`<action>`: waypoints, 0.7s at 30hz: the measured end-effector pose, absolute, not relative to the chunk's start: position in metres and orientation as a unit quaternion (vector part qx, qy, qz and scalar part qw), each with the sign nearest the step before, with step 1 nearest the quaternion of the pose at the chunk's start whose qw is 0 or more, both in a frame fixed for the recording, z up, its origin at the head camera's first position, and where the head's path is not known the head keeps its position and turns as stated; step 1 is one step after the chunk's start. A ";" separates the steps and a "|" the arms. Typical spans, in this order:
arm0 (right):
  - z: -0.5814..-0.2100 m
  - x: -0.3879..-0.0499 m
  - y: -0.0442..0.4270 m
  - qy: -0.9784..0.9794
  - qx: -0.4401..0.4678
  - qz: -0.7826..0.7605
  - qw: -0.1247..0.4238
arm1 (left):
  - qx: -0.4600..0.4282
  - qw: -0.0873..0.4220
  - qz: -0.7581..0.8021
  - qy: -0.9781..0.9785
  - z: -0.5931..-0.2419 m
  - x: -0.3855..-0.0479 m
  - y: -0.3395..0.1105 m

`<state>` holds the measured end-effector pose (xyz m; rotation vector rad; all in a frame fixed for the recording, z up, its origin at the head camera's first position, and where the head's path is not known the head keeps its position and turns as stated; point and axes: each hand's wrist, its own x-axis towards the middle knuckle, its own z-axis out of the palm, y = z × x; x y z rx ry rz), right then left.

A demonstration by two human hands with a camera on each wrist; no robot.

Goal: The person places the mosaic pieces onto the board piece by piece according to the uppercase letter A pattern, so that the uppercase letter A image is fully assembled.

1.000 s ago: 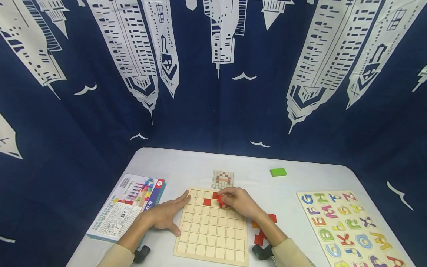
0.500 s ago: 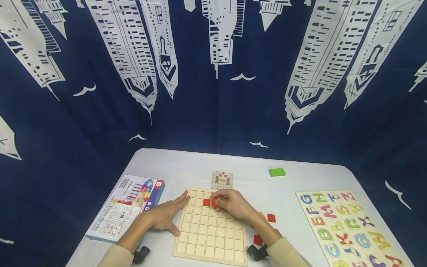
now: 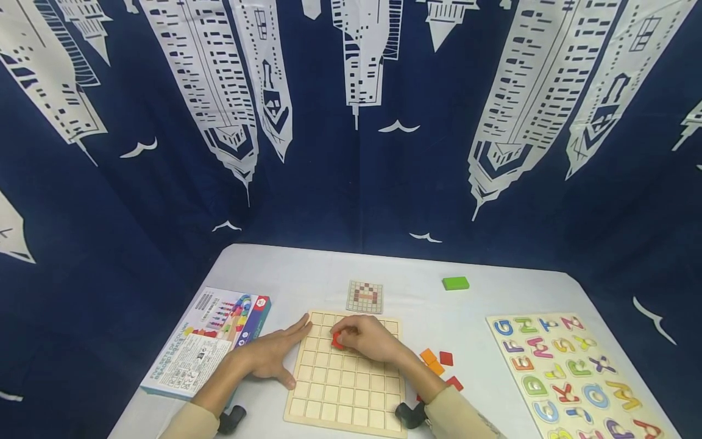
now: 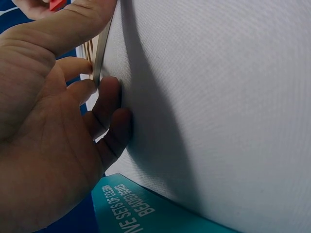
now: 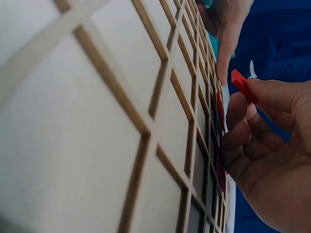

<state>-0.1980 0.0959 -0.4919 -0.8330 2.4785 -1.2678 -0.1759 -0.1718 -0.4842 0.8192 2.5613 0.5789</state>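
A wooden grid board (image 3: pixel 345 396) lies in front of me. My right hand (image 3: pixel 370 339) pinches a small red square tile (image 3: pixel 337 340) between thumb and forefinger over the board's upper left part. In the right wrist view that red tile (image 5: pixel 244 87) is held tilted, above the grid. Red pieces (image 5: pixel 220 110) sit in the grid's far cells there; in the head view the right hand hides them. My left hand (image 3: pixel 272 352) has its fingers and thumb spread along the board's left edge. Its thumb and fingertips touch that edge.
A patterned card (image 3: pixel 365 297) lies behind the board. Orange tiles (image 3: pixel 429 358) and red tiles (image 3: pixel 446 358) lie to its right. Farther right is an alphabet puzzle board (image 3: pixel 576 372), with a green block (image 3: pixel 456 283) at the back. At left lies a toy box (image 3: pixel 205 341).
My right hand has moved left and slightly toward me across the board with the red tile. The orange tiles are uncovered more by the arm. My left hand stays at the edge.
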 end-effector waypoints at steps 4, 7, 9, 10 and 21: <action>-0.494 -0.199 0.089 0.848 -0.302 -0.419 0.115 | 0.296 0.196 0.203 0.912 -0.484 -0.177 -0.172; -0.496 -0.201 0.084 0.849 -0.316 -0.409 0.110 | 0.303 0.199 0.201 0.910 -0.484 -0.177 -0.172; -0.496 -0.201 0.080 0.848 -0.322 -0.406 0.109 | 0.307 0.201 0.201 0.908 -0.484 -0.178 -0.173; -0.496 -0.202 0.078 0.848 -0.324 -0.404 0.109 | 0.307 0.202 0.202 0.908 -0.484 -0.177 -0.173; -0.494 -0.202 0.067 0.851 -0.339 -0.386 0.112 | 0.296 0.208 0.203 0.910 -0.483 -0.177 -0.173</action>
